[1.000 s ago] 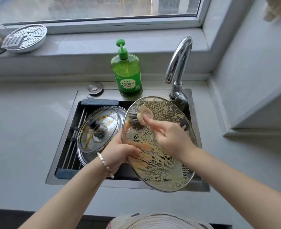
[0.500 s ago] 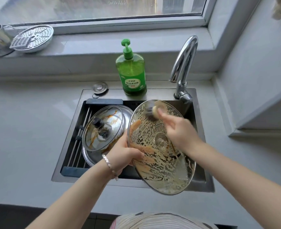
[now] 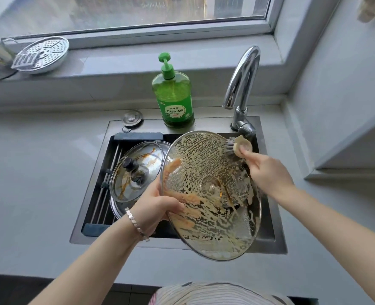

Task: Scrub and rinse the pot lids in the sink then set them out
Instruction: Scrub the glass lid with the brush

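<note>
A person stood at a steel sink (image 3: 213, 124) set into a grey tabletop (image 3: 39, 172), seen from above. The left hand (image 3: 157, 208) held a large glass lid (image 3: 210, 194) tilted over the basin. Its grip was closed on the lid's left rim, with the thumb on the near face and the fingers showing orange through the glass behind. The right hand (image 3: 268, 172) had its grip pinched around a round-headed brush (image 3: 237, 147). The bristles touched the lid's upper right edge, just below the faucet (image 3: 241, 84), and no running water was visible. Yellowish foam streaked most of the glass. A second lid (image 3: 135, 172), smeared with brown sauce, lay knob up in the left of the basin, on top of another steel piece. A green soap bottle (image 3: 173, 95) stood on the sink's rim behind.

The step in hand looked like scrubbing, with rinsing not yet begun. To do it well, the brush would best work round the whole metal rim, where grease tends to lodge, and then around the knob mount at the centre. The left grip covered part of the rim, so the lid would need turning in the hand to reach that patch. Soapy glass is slippery. Keeping the lid low over the basin, and pressing the brush toward the supporting fingers rather than away from them, would lessen the risk of it sliding out.
</note>
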A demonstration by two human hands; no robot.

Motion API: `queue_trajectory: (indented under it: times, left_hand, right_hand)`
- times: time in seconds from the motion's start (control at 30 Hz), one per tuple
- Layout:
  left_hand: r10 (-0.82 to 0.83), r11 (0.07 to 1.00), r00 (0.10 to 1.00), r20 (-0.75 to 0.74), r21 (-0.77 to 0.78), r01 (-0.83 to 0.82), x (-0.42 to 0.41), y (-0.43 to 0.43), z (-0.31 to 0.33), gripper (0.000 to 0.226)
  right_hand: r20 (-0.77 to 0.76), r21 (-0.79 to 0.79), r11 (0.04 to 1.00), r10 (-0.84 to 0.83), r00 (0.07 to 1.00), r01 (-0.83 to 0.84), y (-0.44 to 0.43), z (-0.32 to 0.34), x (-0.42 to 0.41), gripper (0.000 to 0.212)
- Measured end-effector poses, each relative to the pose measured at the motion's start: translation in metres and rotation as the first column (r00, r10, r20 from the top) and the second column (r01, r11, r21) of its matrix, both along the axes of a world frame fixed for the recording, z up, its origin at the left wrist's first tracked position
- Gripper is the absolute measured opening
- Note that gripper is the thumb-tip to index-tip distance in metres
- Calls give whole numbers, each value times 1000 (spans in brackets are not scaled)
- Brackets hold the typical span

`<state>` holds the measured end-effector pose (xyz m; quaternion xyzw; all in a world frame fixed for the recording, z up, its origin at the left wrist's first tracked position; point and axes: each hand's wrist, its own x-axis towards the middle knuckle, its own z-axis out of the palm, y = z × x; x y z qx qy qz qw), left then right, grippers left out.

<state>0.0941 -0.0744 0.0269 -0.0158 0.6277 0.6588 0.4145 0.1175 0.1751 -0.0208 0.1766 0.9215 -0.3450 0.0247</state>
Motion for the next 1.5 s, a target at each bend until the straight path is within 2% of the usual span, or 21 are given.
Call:
queue_trajectory:
  times: [0.03, 0.13, 0.17, 0.27, 0.3, 0.4, 0.43, 0.57, 0.7, 0.73, 0.83, 0.87, 0.97, 1.0, 1.1, 1.13, 1.27, 1.3, 1.4, 1.43, 1.5]
  left_hand:
    - [7, 1000, 1000, 1, 3, -7, 0, 1, 0, 84]
    - [32, 999, 999, -6, -16, -32, 0, 2, -3, 87]
    - [38, 999, 999, -10, -21, -38, -1, 1, -3, 87]
    - [34, 999, 999, -24, -12, -34, -1, 0, -1, 85]
    - [36, 999, 999, -35, -5, -36, -1, 1, 0, 85]
    - [68, 997, 997, -24, 28, -68, -4, 3, 1, 87]
    - [81, 996, 997, -17, 32, -80, -4, 1, 1, 88]
    - [78, 997, 996, -34, 19, -77, -3, -2, 3, 91]
    - [99, 995, 994, -40, 11, -98, -5, -3, 1, 94]
    - [109, 994, 993, -40, 13, -108, -4, -5, 1, 95]
    - [112, 994, 992, -52, -1, -112, -5, -6, 1, 95]
    - [110, 994, 992, -58, -6, -110, -5, -6, 1, 95]
    - [109, 994, 991, -75, -12, -110, -7, -5, 0, 96]
    - [116, 993, 990, -81, -7, -117, -7, -6, 1, 96]
    - [134, 991, 985, -104, 6, -134, -7, -9, 1, 92]
    - [140, 990, 984, -111, 9, -140, -6, -8, 2, 92]
    - [183, 983, 976, -118, 35, -180, -8, -7, 2, 91]
    - [192, 981, 974, -122, 38, -189, -9, -8, 2, 91]
    - [214, 977, 967, -138, 42, -210, -9, -9, 4, 91]
    - [212, 977, 967, -141, 42, -208, -9, -7, 4, 91]
    - [212, 977, 968, -137, 31, -210, -8, -5, 3, 93]
  right_hand:
    - [0, -13, 999, 34, 999, -34, -4, 1, 3, 39]
    - [-89, -103, 939, 319, 944, -327, -43, 5, 25, 45]
    - [-88, -75, 938, 331, 940, -337, -41, 5, 26, 45]
    - [0, 24, 998, 51, 999, -51, -2, -4, 7, 41]
    - [12, 39, 999, 36, 999, -37, 2, -6, 7, 40]
    - [-44, -92, 958, 267, 963, -270, -24, -4, 28, 43]
    - [-47, -84, 945, 313, 949, -316, -27, -5, 34, 45]
    - [55, 59, 996, 70, 996, -73, 9, -11, 21, 43]
    - [-31, -57, 940, 335, 942, -336, -30, -5, 40, 46]
    - [-26, -34, 945, 324, 946, -325, -25, -6, 38, 46]
    - [64, 84, 995, 55, 996, -61, 9, -16, 20, 44]
    - [73, 109, 991, 69, 995, -76, 10, -17, 20, 45]
    - [27, 13, 943, 331, 943, -332, -20, -14, 38, 49]
    - [30, 21, 938, 344, 938, -345, -19, -13, 38, 49]
    - [91, 121, 987, 95, 991, -106, 17, -19, 21, 43]
    - [92, 121, 988, 84, 992, -95, 18, -19, 23, 42]
    - [35, -52, 898, 438, 898, -436, -27, -20, 60, 51]
    - [38, -35, 905, 426, 904, -425, -22, -20, 58, 51]
    - [93, 64, 984, 162, 982, -168, 8, -27, 39, 44]
    - [87, 65, 977, 200, 976, -205, 5, -26, 40, 45]
    - [44, -21, 911, 413, 909, -413, -23, -21, 52, 51]
